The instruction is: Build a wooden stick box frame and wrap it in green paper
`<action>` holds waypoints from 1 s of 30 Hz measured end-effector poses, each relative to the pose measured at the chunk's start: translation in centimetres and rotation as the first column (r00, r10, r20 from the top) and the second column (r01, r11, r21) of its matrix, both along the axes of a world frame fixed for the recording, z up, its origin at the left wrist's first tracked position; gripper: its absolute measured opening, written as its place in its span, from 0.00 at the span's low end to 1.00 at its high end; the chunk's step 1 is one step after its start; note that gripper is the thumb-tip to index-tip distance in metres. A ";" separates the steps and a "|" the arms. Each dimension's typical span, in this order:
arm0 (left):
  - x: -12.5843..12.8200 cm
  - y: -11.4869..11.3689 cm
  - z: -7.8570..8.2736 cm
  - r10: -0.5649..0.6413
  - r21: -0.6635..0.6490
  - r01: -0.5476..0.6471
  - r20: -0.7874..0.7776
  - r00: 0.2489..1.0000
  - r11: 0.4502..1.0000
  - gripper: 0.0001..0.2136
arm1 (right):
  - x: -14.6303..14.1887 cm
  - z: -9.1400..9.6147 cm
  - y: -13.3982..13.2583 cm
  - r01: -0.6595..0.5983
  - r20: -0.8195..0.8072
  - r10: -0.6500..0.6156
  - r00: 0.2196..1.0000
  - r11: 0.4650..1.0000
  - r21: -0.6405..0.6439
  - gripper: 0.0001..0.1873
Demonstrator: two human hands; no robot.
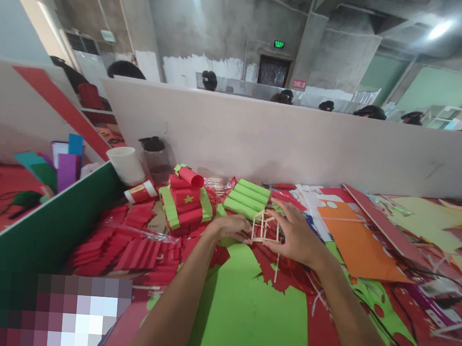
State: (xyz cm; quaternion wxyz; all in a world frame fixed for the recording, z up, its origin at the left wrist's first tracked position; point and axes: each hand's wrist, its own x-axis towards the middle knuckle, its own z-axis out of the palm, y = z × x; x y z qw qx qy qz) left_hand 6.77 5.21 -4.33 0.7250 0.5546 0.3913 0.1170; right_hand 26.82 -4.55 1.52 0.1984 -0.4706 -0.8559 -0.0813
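A small house-shaped frame of thin wooden sticks is between my hands, over the red table. My right hand grips its right side, thumb low and fingers at the top. My left hand has its fingers closed at the lower left edge of the frame, partly hiding that corner. A loose wooden stick stretches downward just below the frame. Beneath my forearms lies a large light green sheet with a ragged cut edge. Right behind the frame is a ribbed light green piece.
A red and green paper model with a star stands left of my hands, near stacked red folded pieces. A white cup and a lidded bottle stand by the white partition. Orange sheets and cables lie right.
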 end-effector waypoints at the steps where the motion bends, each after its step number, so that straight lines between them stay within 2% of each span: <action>1: 0.0 -0.1 0.2 -0.003 0.007 0.003 -0.010 1.000 1.000 0.05 | 0.1 0.1 0.2 0.006 -0.009 -0.007 1.000 0.999 -0.037 0.38; 5: -0.2 -0.5 1.6 0.021 0.062 -0.014 -0.116 0.993 0.998 0.08 | 1.5 0.8 0.8 0.000 -0.155 -0.027 0.988 0.985 -0.174 0.42; 9: -0.3 -0.6 3.2 0.064 0.137 -0.030 -0.245 0.967 0.990 0.08 | 3.7 0.6 1.4 0.005 -0.433 -0.066 0.899 0.990 -0.140 0.28; 12: -0.5 -0.4 4.2 0.125 0.275 -0.053 -0.250 0.960 0.960 0.06 | 4.6 -0.3 1.9 0.007 -0.561 -0.079 0.824 0.992 -0.129 0.22; 14: -0.9 -0.3 4.9 0.171 0.413 -0.064 -0.227 0.959 0.909 0.09 | 4.5 -1.0 2.0 0.002 -0.562 -0.097 0.821 0.986 -0.166 0.20; 16: -1.5 -0.3 5.5 0.185 0.560 -0.049 -0.189 0.964 0.827 0.11 | 3.9 -1.4 2.1 0.000 -0.526 -0.104 0.844 0.981 -0.194 0.19; 19: -2.0 -0.4 6.1 0.110 0.751 0.050 -0.162 0.981 0.658 0.15 | 2.6 -1.8 2.3 -0.001 -0.477 -0.093 0.874 0.981 -0.193 0.18; 21: -2.0 -0.6 6.2 0.053 0.804 0.106 -0.168 0.984 0.585 0.17 | 2.0 -2.1 2.7 0.001 -0.455 -0.087 0.886 0.982 -0.187 0.17; 25: -0.8 -0.9 5.7 0.030 0.839 0.140 -0.183 0.983 0.526 0.16 | 1.4 -3.2 4.0 0.018 -0.435 -0.099 0.895 0.982 -0.188 0.15; 30: 0.3 -1.0 5.3 0.078 0.861 0.216 -0.282 0.956 0.460 0.10 | 1.3 -3.8 4.6 0.065 -0.412 -0.140 0.900 0.979 -0.191 0.11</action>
